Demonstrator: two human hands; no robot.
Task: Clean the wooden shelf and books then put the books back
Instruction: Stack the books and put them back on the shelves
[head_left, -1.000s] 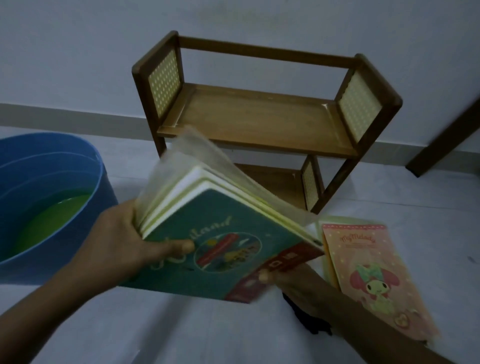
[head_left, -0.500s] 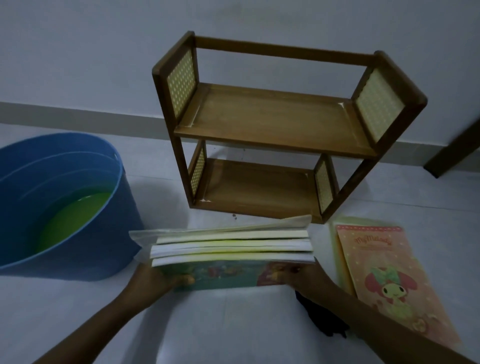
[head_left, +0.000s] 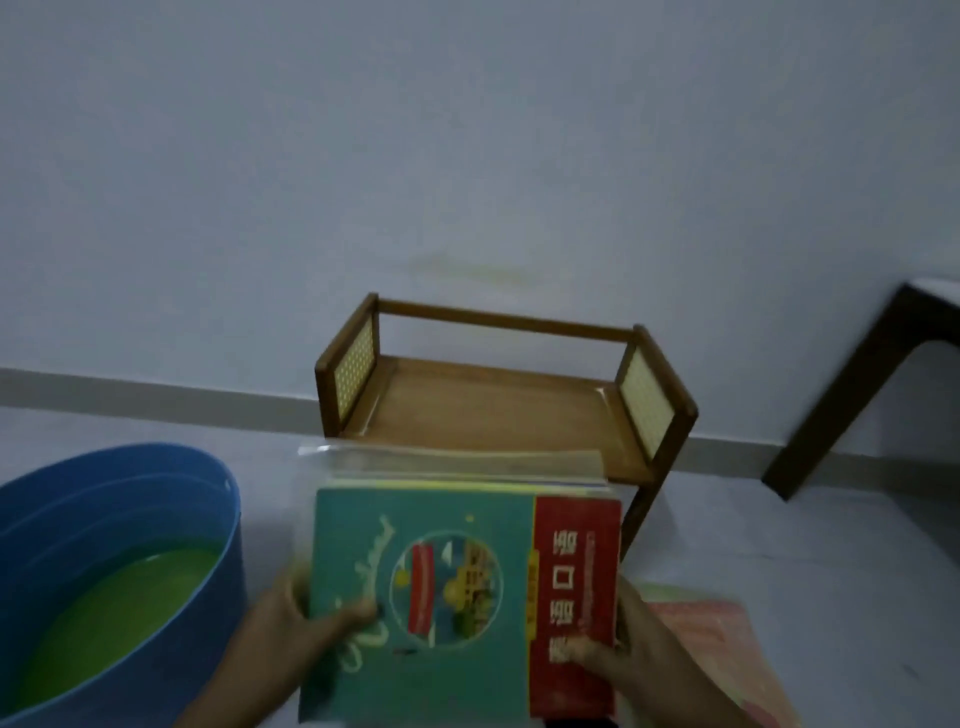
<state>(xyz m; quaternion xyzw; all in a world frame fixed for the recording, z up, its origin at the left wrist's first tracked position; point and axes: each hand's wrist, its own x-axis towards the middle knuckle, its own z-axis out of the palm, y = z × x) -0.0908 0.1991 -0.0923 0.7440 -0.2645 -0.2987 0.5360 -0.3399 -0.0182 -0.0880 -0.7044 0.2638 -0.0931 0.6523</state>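
Both hands clamped on book stack (head_left: 457, 582): left hand (head_left: 291, 618) at 9 o'clock edge, right hand (head_left: 623, 654) at 3. Wooden shelf (head_left: 498, 410) at 12 o'clock bare, probably wiped. Pink book (head_left: 717, 644) on floor, not yet shelved.

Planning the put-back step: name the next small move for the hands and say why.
Probably carry the books forward and stand them on the shelf: left hand and right hand grip the stack together, and the top tier behind it is bare.
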